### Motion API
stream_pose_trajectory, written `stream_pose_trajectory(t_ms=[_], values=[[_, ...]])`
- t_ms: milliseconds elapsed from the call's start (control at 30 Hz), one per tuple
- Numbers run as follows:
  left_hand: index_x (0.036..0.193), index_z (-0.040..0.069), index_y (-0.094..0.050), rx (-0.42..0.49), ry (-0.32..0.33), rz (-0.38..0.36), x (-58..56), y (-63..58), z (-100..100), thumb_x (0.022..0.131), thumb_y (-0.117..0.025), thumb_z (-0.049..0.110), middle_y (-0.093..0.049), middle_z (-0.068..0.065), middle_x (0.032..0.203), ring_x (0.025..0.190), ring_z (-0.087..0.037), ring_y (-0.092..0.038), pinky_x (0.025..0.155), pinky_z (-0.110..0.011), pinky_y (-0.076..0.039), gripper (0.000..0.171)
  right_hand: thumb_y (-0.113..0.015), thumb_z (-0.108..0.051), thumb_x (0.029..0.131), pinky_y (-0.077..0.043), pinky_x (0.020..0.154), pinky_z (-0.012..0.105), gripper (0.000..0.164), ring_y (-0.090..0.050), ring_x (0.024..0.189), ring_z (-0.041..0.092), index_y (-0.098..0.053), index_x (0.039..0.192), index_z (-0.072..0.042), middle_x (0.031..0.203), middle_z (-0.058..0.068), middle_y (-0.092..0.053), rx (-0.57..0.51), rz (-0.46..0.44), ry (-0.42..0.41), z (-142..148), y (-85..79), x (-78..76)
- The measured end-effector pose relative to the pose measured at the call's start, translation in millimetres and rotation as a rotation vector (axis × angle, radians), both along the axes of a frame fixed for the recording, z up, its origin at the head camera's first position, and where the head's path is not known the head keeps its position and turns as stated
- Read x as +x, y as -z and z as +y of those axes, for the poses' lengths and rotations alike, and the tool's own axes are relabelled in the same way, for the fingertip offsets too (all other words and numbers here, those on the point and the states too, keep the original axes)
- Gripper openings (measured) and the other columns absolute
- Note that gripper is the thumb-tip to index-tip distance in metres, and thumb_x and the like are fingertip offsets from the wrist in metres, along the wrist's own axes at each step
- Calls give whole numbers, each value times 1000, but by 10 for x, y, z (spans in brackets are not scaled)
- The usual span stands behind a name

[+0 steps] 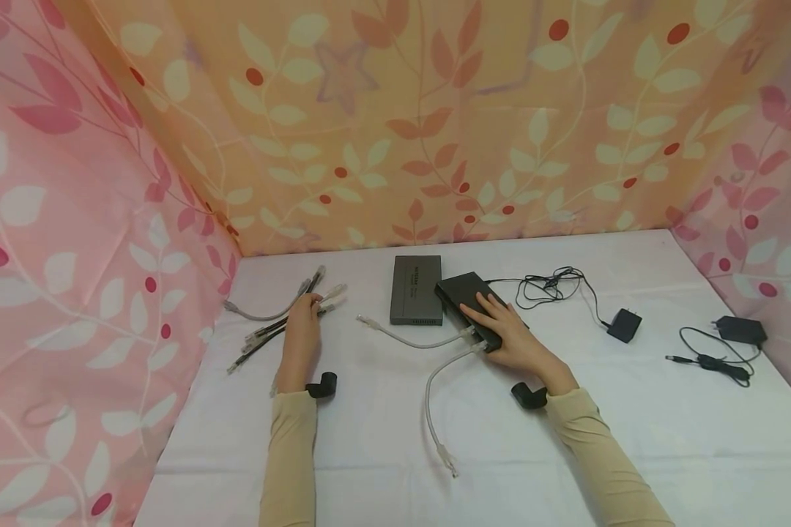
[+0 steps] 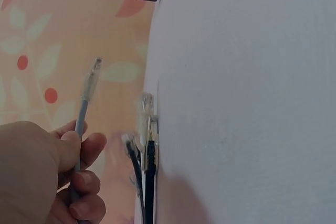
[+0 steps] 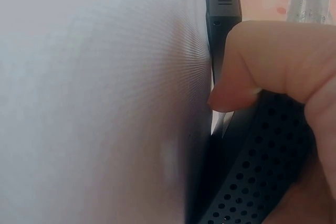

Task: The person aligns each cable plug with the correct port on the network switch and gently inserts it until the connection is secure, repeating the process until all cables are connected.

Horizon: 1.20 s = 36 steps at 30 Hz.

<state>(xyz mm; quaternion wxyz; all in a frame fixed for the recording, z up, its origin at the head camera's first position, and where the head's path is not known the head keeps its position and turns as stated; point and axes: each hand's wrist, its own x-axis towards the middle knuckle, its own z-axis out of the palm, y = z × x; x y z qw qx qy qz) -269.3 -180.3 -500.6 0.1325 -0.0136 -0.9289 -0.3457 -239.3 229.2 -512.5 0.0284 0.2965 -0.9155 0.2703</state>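
Beige sleeves (image 1: 290, 461) come nearest in the head view, reaching over the white desk (image 1: 369, 439). At eight o'clock from the middle, the left hand (image 1: 299, 333) pinches a pale grey cable with a clear plastic plug (image 1: 332, 293); a loose bunch of grey and black cables (image 1: 266, 337) lies at that hand's nine o'clock. At four o'clock the right hand (image 1: 510, 340), fingers spread across the top, grips a flat black rectangular box (image 1: 464, 290) with two pale grey cables (image 1: 428, 399) plugged into its near edge. A flat dark-grey box (image 1: 417, 289) lies just beside it, towards its ten o'clock; at its three o'clock lie a corded black power adapter (image 1: 625, 326) and, farther out, a second black adapter (image 1: 741, 330). In the left wrist view, thumb and curled fingers hold the cable, plug pointing to one o'clock. In the right wrist view, the thumb bends round the black box, which tilts against the desk, its perforated side (image 3: 252, 166) towards five o'clock.
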Motion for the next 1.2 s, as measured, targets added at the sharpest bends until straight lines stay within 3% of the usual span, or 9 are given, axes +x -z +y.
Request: stream_pose_trajectory(t_ms=[167, 300, 800, 1200], values=[[106, 6, -57, 0, 20, 48, 9, 3, 72, 96, -51, 17, -57, -10, 88, 77, -23, -51, 67, -36, -42, 16, -76, -5, 66, -7, 103, 69, 94, -12, 139, 42, -31, 145, -29, 153, 17, -17, -2, -3, 1, -4, -28, 7], [104, 8, -59, -5, 28, 39, 20, -15, 159, 95, -53, 22, -57, -8, 84, 70, -21, -48, 62, -34, -39, 17, -76, -4, 66, -7, 103, 68, 93, -12, 139, 42, -32, 145, -28, 153, 17, -17, -4, -9, 3, -10, -44, 17], [93, 15, -68, -113, 32, 56, 40, -42, 457, 90, -59, 40, -50, -1, 70, 62, -16, -45, 54, -29, -34, 27, -75, -4, 66, -7, 103, 68, 92, -12, 139, 42, -33, 145, -26, 153, 17, -17, -2, -4, -4, -9, -39, 21], [91, 13, -72, -148, 109, 24, 107, -111, 717, 87, -64, 36, -60, -3, 77, 65, -17, -54, 57, -33, -45, 25, -76, -5, 67, -8, 103, 69, 92, -12, 139, 41, -32, 145, -28, 152, 18, -18, -6, -3, -2, -7, -31, 14]])
